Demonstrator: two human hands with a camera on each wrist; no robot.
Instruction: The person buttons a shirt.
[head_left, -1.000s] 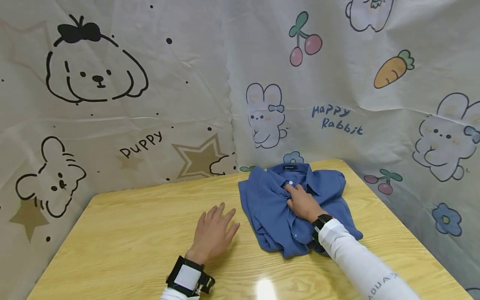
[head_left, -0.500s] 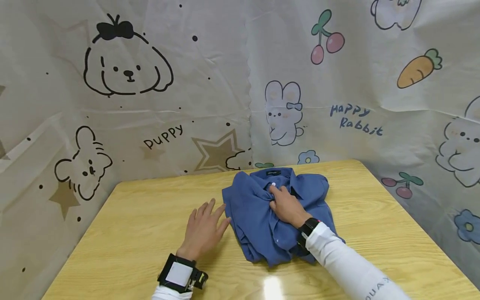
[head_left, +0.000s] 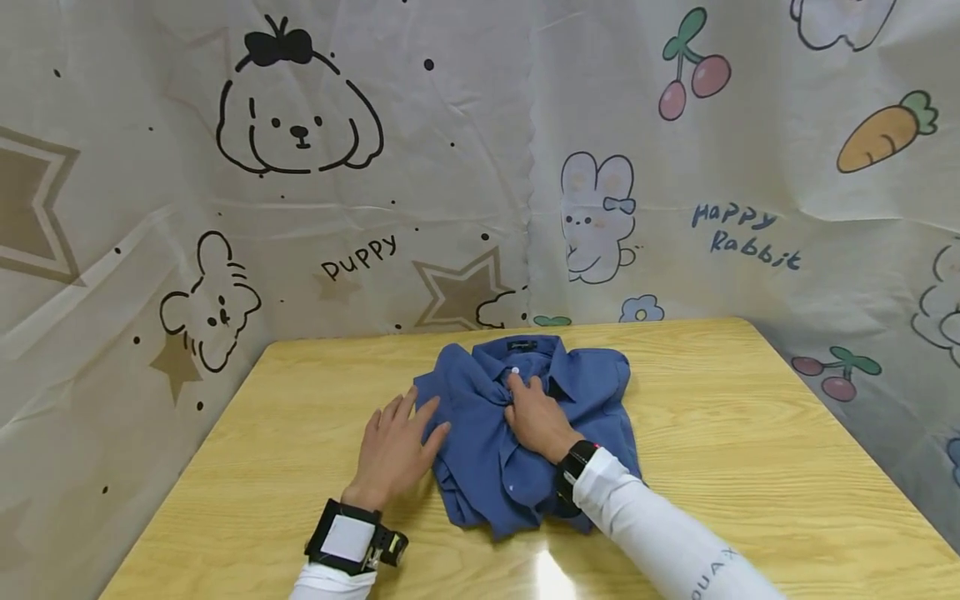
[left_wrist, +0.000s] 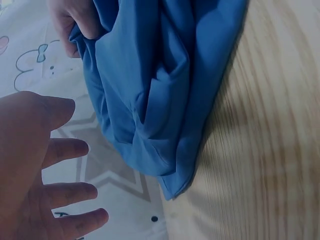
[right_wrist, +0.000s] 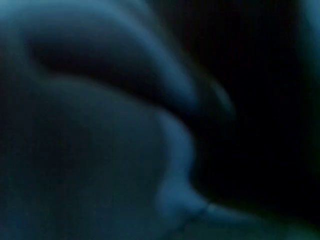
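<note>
From head height we look forward and down over the table (head_left: 750, 433). Both wrist views sit close; ours at left shares the blue shirt (left_wrist: 165, 75).

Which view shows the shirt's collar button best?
The head view: the white button sits just beyond the right hand on the blue shirt. The left wrist view shows only shirt folds; the right wrist view is dark blur.
</note>
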